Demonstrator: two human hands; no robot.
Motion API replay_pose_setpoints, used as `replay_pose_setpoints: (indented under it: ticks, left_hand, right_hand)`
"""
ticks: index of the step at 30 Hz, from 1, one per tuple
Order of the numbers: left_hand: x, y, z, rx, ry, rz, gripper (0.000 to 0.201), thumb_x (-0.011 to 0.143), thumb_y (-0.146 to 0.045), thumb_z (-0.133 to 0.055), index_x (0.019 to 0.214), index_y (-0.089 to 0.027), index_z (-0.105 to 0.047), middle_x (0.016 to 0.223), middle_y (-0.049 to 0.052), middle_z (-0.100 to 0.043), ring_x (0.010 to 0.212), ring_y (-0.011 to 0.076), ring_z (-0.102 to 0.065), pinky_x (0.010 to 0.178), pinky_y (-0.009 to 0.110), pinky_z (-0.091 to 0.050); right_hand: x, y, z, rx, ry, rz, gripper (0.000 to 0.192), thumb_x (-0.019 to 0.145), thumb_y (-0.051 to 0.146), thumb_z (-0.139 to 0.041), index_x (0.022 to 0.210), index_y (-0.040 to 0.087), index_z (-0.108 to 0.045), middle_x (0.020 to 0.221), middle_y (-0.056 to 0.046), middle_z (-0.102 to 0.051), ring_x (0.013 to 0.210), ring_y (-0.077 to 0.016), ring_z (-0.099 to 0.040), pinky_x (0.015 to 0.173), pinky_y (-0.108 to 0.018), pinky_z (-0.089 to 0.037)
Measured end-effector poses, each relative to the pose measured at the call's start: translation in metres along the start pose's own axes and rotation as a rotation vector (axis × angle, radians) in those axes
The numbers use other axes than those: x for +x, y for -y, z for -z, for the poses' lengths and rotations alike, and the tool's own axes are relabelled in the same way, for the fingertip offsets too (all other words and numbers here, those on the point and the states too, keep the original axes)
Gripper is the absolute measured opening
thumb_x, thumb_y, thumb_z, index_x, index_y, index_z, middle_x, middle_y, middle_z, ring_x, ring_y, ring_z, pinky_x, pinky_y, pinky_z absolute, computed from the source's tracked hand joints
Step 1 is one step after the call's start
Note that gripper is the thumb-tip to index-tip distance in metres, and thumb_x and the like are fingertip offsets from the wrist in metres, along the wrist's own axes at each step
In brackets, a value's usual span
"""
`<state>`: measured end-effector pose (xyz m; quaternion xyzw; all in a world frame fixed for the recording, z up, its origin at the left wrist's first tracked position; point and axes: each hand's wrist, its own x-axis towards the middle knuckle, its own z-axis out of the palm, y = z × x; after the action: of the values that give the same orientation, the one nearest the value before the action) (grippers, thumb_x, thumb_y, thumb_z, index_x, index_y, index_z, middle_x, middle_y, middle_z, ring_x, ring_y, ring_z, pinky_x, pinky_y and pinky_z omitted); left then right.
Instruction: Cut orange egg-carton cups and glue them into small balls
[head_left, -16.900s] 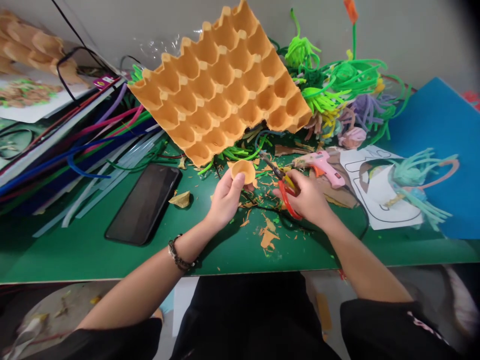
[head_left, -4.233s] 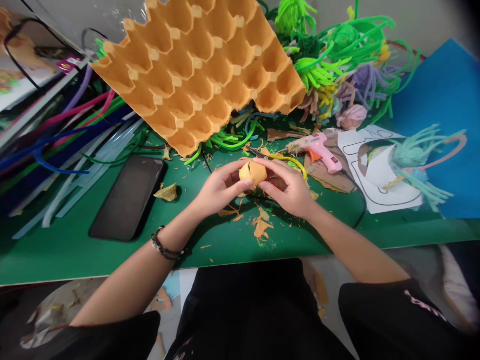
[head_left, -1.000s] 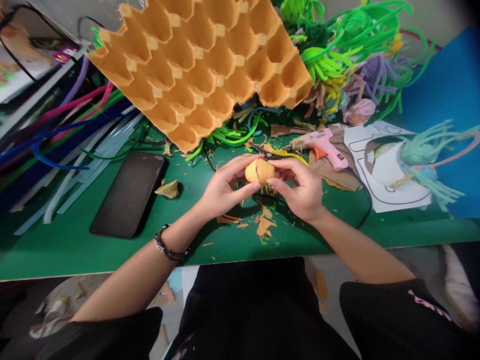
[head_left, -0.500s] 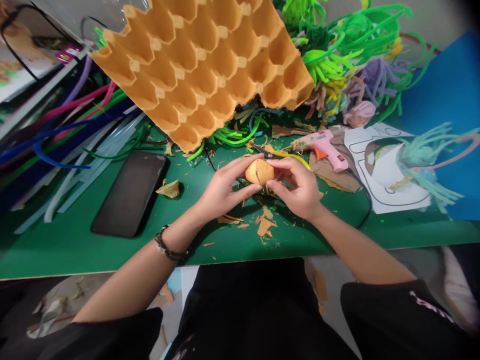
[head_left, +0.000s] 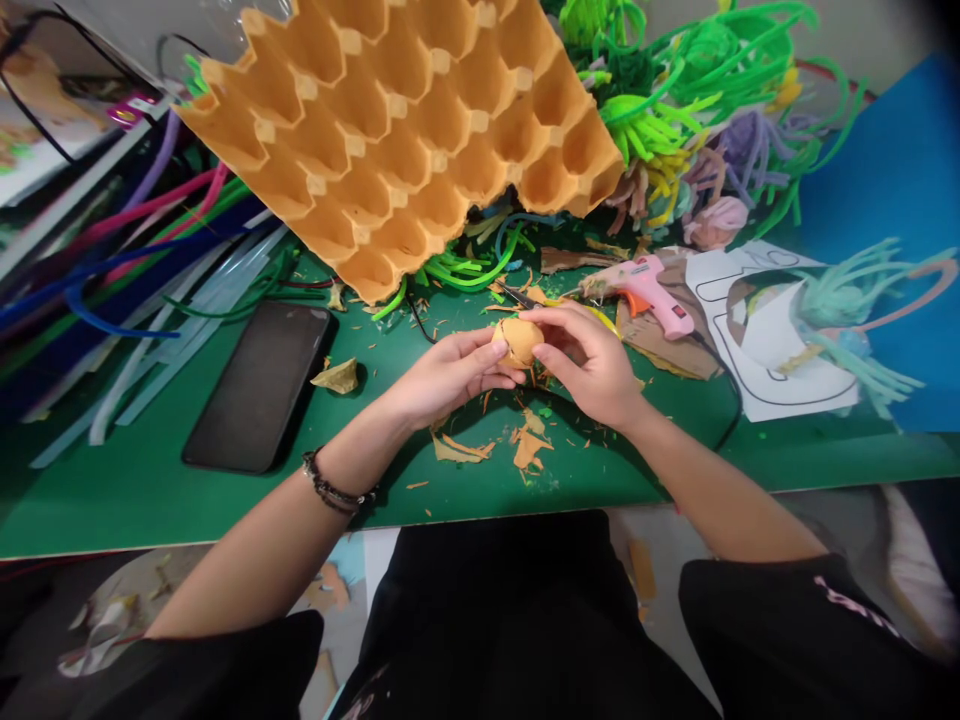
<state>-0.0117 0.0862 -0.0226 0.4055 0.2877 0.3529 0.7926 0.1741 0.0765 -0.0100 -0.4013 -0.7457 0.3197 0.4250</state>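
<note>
Between both hands, above the green table, is a small rounded tan cardboard piece (head_left: 519, 343), like cups cut from an egg tray, with a dark split running across it. My left hand (head_left: 461, 372) grips its left side, thumb on the front and fingers beneath. On the other side, my right hand (head_left: 589, 362) closes on it with fingers over the top and thumb at the lower right. Just behind the piece, scissors (head_left: 517, 295) with a yellow handle lie partly hidden by my right hand. Torn cardboard scraps (head_left: 529, 442) are scattered below the hands.
A large orange egg tray (head_left: 397, 140) leans at the back. A black phone (head_left: 261, 385) and a loose cardboard cup piece (head_left: 337, 377) lie left. To the right are a pink glue gun (head_left: 656, 295), its cord, and a paper template (head_left: 810, 395). Pipe cleaners (head_left: 697, 130) pile up behind.
The cardboard piece has turned in my hands, so its split now faces more to the left. My left thumb has moved up onto its front and the left fingers have gone underneath.
</note>
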Motion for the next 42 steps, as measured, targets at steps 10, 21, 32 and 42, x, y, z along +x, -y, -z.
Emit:
replay_pose_setpoints:
  ticks: [10, 21, 32, 42]
  left_hand:
    - [0.0008, -0.0024, 0.0008, -0.221, 0.059, 0.130, 0.031, 0.067, -0.034, -0.080, 0.087, -0.012, -0.070, 0.076, 0.002, -0.072, 0.069, 0.0079, -0.070, 0.067, 0.013, -0.057]
    - [-0.0002, -0.0026, 0.0015, -0.134, 0.061, 0.071, 0.035, 0.067, -0.033, -0.080, 0.093, -0.013, -0.068, 0.079, 0.001, -0.070, 0.068, 0.0071, -0.067, 0.066, 0.014, -0.054]
    - [-0.0010, -0.0050, 0.0024, 0.222, 0.087, -0.090, 0.040, 0.075, -0.042, -0.072, 0.103, -0.014, -0.066, 0.082, 0.002, -0.065, 0.071, 0.0070, -0.061, 0.066, 0.015, -0.050]
    - [-0.0008, -0.0058, 0.0035, 0.449, 0.032, -0.217, 0.050, 0.077, -0.044, -0.068, 0.114, -0.011, -0.060, 0.080, 0.005, -0.068, 0.071, 0.0115, -0.063, 0.068, 0.022, -0.052]
  right_hand:
    - [0.0022, 0.0013, 0.0023, -0.007, 0.022, 0.002, 0.022, 0.090, 0.035, -0.052, 0.106, 0.021, -0.060, 0.104, -0.005, -0.060, 0.097, -0.0159, -0.056, 0.084, -0.032, -0.049]
    - [0.0031, 0.0011, 0.0060, -0.048, 0.102, 0.108, 0.022, 0.092, 0.029, -0.047, 0.110, 0.019, -0.056, 0.107, -0.006, -0.057, 0.103, -0.0159, -0.053, 0.090, -0.034, -0.047]
    - [0.0032, -0.0001, 0.0069, -0.063, 0.128, 0.150, 0.025, 0.083, 0.028, -0.060, 0.107, 0.020, -0.054, 0.106, -0.005, -0.054, 0.102, -0.0165, -0.052, 0.086, -0.033, -0.048]
    - [0.0040, -0.0021, 0.0067, -0.032, 0.126, 0.140, 0.024, 0.083, 0.029, -0.061, 0.105, 0.022, -0.054, 0.107, -0.005, -0.055, 0.104, -0.0169, -0.053, 0.089, -0.035, -0.048]
